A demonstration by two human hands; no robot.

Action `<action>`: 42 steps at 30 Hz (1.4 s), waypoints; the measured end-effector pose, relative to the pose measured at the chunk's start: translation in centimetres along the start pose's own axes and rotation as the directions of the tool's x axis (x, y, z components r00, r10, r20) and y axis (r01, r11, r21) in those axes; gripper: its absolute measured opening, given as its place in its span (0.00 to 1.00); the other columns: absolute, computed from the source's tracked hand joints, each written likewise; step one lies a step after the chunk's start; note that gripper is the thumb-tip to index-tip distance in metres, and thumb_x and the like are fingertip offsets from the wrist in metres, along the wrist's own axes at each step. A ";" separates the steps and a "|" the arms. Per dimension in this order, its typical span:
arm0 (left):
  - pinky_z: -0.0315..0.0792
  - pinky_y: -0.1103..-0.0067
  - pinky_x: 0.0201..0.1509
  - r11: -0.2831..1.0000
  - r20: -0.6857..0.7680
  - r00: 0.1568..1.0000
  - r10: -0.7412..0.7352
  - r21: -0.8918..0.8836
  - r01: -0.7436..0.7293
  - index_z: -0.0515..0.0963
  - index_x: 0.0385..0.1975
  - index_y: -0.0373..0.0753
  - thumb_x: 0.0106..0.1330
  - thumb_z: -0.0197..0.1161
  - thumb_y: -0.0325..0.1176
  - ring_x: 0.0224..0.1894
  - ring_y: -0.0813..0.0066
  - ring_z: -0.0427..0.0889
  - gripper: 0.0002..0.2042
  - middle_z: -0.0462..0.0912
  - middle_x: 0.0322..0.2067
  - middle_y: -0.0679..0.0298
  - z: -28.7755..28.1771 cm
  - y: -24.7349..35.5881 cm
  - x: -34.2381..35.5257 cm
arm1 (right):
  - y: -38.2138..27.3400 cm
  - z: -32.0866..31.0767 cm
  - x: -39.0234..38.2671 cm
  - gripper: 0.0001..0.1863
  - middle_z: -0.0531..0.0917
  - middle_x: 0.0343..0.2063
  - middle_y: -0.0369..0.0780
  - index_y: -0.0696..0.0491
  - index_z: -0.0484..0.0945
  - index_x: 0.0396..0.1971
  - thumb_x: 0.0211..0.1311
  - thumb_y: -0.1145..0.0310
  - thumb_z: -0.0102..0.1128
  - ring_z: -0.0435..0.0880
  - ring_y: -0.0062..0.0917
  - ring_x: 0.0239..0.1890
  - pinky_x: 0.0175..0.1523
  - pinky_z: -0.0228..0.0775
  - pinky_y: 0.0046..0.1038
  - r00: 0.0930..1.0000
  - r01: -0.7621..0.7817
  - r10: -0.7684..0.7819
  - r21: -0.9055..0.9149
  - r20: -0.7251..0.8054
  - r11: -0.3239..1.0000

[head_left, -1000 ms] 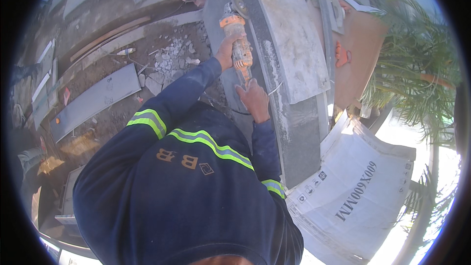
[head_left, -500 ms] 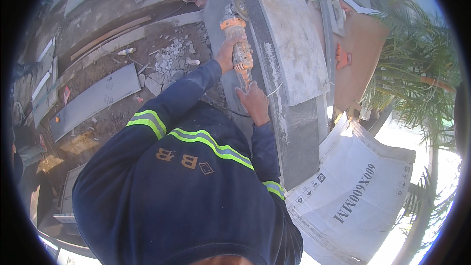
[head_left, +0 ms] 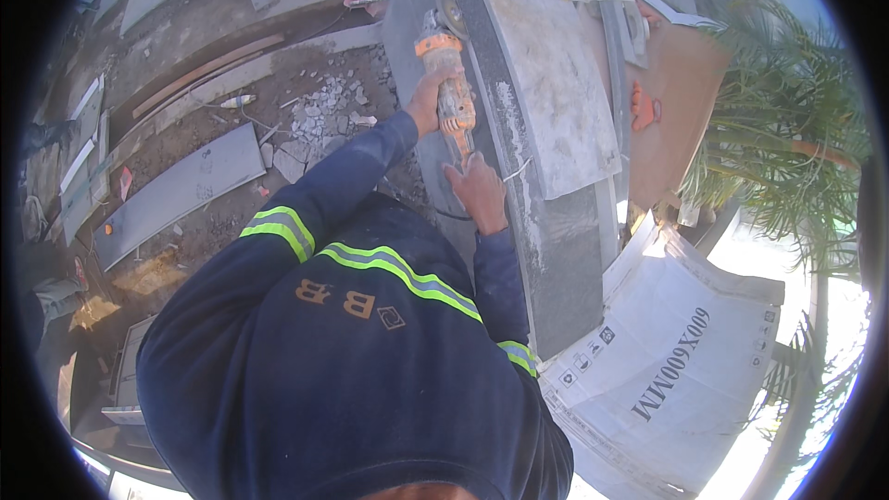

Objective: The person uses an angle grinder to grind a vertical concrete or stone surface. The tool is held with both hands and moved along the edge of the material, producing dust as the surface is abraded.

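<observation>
An orange, dust-coated angle grinder (head_left: pixel 458 109) is held lengthwise over the left side of a long dark grey stone slab (head_left: pixel 563 292). My left hand (head_left: pixel 428 99) is wrapped round its body, just behind the orange collar. At the rear end, my right hand (head_left: pixel 482 194) grips the narrow handle, its forefinger lying along it. The round disc (head_left: pixel 451 15) is at the far end, tilted on edge at the slab's long edge. Whether it touches the stone I cannot tell. A pale, stained slab (head_left: pixel 557 93) lies on top of the dark one, right of the grinder.
Broken stone chips (head_left: pixel 324 111) cover the soil at left, near a long grey offcut (head_left: pixel 181 193). A cable (head_left: pixel 452 217) runs by my right wrist. At right are a brown board (head_left: pixel 681 83), palm fronds (head_left: pixel 778 120) and a large printed white sheet (head_left: pixel 671 361). Dust hazes the far side.
</observation>
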State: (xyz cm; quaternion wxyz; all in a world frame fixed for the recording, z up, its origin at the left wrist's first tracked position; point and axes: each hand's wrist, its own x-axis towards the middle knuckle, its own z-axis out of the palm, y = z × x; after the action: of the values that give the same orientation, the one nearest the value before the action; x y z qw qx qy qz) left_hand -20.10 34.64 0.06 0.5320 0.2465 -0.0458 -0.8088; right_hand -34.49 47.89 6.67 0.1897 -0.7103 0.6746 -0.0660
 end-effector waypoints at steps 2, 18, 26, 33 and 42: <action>0.81 0.61 0.39 1.000 -0.006 1.000 -0.001 -0.003 0.001 0.71 0.45 0.37 0.57 0.68 0.40 0.36 0.59 0.84 0.20 0.79 0.33 0.55 0.0 0.0 -0.4 | -0.3 -0.3 -0.4 0.24 0.83 0.27 0.55 0.58 0.71 0.35 0.57 0.51 0.65 0.83 0.53 0.34 0.38 0.73 0.50 1.000 0.000 0.000 0.006 0.006 1.000; 0.81 0.62 0.39 1.000 0.003 1.000 -0.014 -0.013 0.014 0.72 0.43 0.39 0.57 0.67 0.40 0.35 0.60 0.84 0.18 0.79 0.33 0.56 0.5 -0.5 -2.3 | -0.3 -0.5 -1.7 0.24 0.83 0.26 0.54 0.58 0.72 0.35 0.58 0.50 0.65 0.84 0.52 0.33 0.38 0.74 0.49 0.999 -0.021 0.021 -0.012 0.040 1.000; 0.81 0.62 0.39 1.000 0.011 1.000 0.009 -0.001 -0.009 0.71 0.45 0.39 0.57 0.69 0.40 0.36 0.60 0.84 0.21 0.79 0.34 0.56 0.4 -0.5 -1.5 | -0.1 -0.4 -1.1 0.24 0.84 0.28 0.54 0.58 0.72 0.37 0.58 0.50 0.63 0.84 0.52 0.34 0.39 0.74 0.48 0.999 -0.021 0.022 -0.010 0.032 1.000; 0.82 0.62 0.33 1.000 -0.030 1.000 -0.003 -0.024 0.002 0.73 0.42 0.39 0.55 0.70 0.37 0.32 0.60 0.84 0.18 0.79 0.32 0.57 0.5 -0.1 -0.4 | -0.4 -0.5 -0.1 0.26 0.84 0.33 0.55 0.60 0.73 0.39 0.58 0.48 0.63 0.82 0.53 0.41 0.44 0.71 0.49 0.994 -0.081 0.078 0.036 0.078 0.996; 0.81 0.59 0.35 1.000 0.031 1.000 0.002 -0.026 -0.001 0.72 0.42 0.41 0.55 0.70 0.38 0.33 0.60 0.84 0.18 0.79 0.32 0.57 -0.3 -0.5 -0.2 | -0.2 -0.1 -0.5 0.25 0.84 0.28 0.55 0.59 0.72 0.37 0.58 0.50 0.63 0.84 0.53 0.35 0.40 0.74 0.50 0.999 -0.027 0.027 -0.009 0.028 1.000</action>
State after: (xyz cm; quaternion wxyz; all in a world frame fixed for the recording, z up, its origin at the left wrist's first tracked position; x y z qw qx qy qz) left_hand -20.29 35.07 -0.26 0.5350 0.2268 -0.0435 -0.8127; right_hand -34.39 48.40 6.97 0.1967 -0.7029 0.6817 -0.0505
